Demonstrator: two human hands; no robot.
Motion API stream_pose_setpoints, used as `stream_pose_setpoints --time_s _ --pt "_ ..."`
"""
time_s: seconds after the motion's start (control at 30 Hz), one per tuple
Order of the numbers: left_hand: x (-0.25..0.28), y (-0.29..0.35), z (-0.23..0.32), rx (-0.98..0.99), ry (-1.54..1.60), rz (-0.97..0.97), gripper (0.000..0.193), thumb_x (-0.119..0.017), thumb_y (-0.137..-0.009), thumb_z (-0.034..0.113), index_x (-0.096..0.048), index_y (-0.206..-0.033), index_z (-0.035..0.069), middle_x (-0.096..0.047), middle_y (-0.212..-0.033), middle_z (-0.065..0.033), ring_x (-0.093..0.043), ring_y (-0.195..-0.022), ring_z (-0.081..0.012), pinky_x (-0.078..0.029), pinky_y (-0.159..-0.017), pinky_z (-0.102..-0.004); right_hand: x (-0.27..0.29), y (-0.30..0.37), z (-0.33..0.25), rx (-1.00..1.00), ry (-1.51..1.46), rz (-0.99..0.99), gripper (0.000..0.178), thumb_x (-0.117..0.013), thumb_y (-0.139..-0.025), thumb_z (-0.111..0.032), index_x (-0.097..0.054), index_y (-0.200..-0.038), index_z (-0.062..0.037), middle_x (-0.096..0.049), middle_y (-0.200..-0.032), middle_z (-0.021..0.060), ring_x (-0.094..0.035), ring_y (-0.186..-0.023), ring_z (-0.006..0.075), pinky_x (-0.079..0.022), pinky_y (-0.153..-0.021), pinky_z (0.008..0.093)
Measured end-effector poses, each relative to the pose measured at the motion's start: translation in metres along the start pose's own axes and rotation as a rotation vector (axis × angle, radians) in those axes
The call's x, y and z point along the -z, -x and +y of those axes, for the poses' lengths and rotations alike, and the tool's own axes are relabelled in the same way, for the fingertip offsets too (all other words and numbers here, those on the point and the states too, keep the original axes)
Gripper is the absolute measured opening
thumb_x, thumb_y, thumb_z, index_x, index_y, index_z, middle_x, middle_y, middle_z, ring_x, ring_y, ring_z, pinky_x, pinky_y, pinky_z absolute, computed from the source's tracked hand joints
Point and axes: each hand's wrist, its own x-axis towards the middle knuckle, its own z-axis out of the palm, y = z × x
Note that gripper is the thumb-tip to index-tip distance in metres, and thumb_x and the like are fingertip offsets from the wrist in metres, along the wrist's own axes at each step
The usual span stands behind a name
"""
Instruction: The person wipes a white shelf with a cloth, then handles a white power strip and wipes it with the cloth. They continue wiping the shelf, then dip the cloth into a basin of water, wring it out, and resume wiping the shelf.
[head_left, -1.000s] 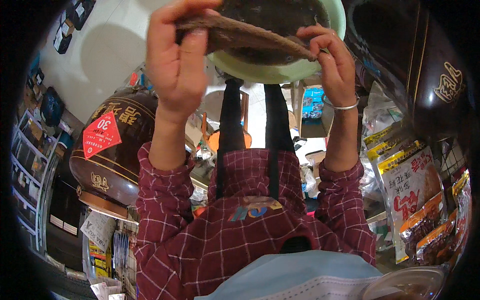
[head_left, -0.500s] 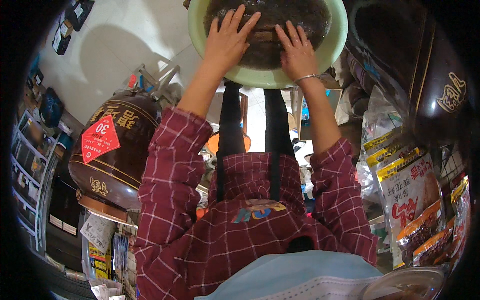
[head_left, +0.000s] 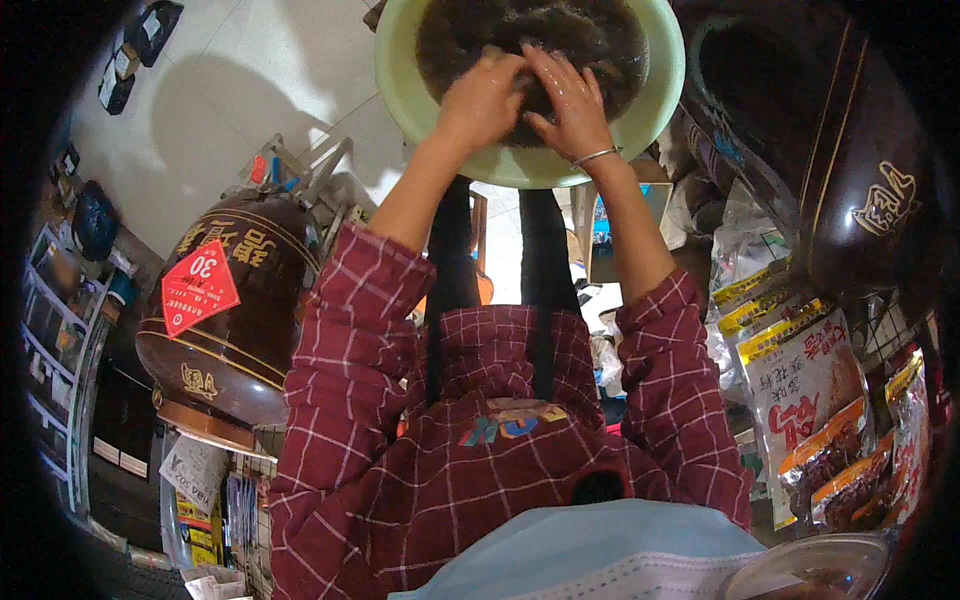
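Observation:
A pale green basin (head_left: 400,60) holds dark, murky water (head_left: 575,30) with ripples and swirls on its surface. My left hand (head_left: 482,105) is over the near left of the water, its fingers curled inward and the tips hidden. Whatever it may hold cannot be made out. My right hand (head_left: 572,108), with a bracelet (head_left: 597,156) at the wrist, lies close beside it. Its wet fingers are stretched out and the thumb stands apart. Both hands meet near the middle of the basin's near half.
Left of me stands a large brown glazed jar (head_left: 235,330) bearing a red diamond label (head_left: 200,285). Another dark jar (head_left: 850,150) is at the right. Below it hang several food packets (head_left: 800,390). Pale floor tiles (head_left: 300,60) show at the far left.
My hands have come together; the left has curled, while both were spread apart before. A brownish block seen between them in the water is now out of sight. The water is more stirred.

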Motion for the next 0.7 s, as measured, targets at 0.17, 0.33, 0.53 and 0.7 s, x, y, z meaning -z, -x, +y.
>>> stream_pose_setpoints --time_s 0.17,0.33,0.53,0.7 --pt "0.065 0.025 0.081 -0.113 0.378 -0.151 0.031 -0.060 -0.080 0.002 -0.055 -0.110 0.007 -0.058 -0.109 -0.0099 -0.057 -0.099 -0.0267 -0.045 -0.088 -0.0328 0.012 0.004 0.014 -0.060 -0.518 0.000 0.053 -0.075 -0.066 -0.011 -0.060 -0.117 -0.0163 -0.059 -0.123 0.0042 -0.047 -0.125 0.0295 -0.029 -0.109 0.0421" --pt "0.093 0.039 0.060 0.092 0.627 -0.061 0.042 -0.056 -0.084 -0.003 -0.047 -0.123 0.007 -0.056 -0.114 -0.0087 -0.054 -0.109 -0.0184 -0.042 -0.095 -0.0294 0.058 0.001 -0.029 -0.339 -0.543 0.013 0.048 -0.072 -0.065 -0.008 -0.054 -0.110 -0.0100 -0.061 -0.106 0.0139 -0.055 -0.107 0.0349 -0.044 -0.091 0.0393" --pt "0.088 0.027 0.062 -0.136 -0.162 0.043 0.070 -0.068 -0.070 0.003 -0.044 -0.134 0.016 -0.048 -0.122 -0.0134 -0.049 -0.111 -0.0353 -0.042 -0.094 -0.0405 0.078 -0.009 -0.086 0.100 -0.185 0.105 0.056 -0.064 -0.060 0.001 -0.047 -0.114 -0.0015 -0.053 -0.103 0.0207 -0.052 -0.094 0.0402 -0.044 -0.083 0.0448" --pt "0.077 0.019 0.053 0.032 0.410 0.009 0.051 -0.058 -0.066 -0.011 -0.054 -0.113 0.006 -0.047 -0.113 -0.0110 -0.051 -0.107 -0.0267 -0.046 -0.087 -0.0309 0.085 -0.001 -0.094 0.039 -0.251 0.160 0.069 -0.064 -0.063 0.002 -0.040 -0.128 -0.0010 -0.051 -0.107 0.0202 -0.050 -0.102 0.0402 -0.042 -0.088 0.0459"
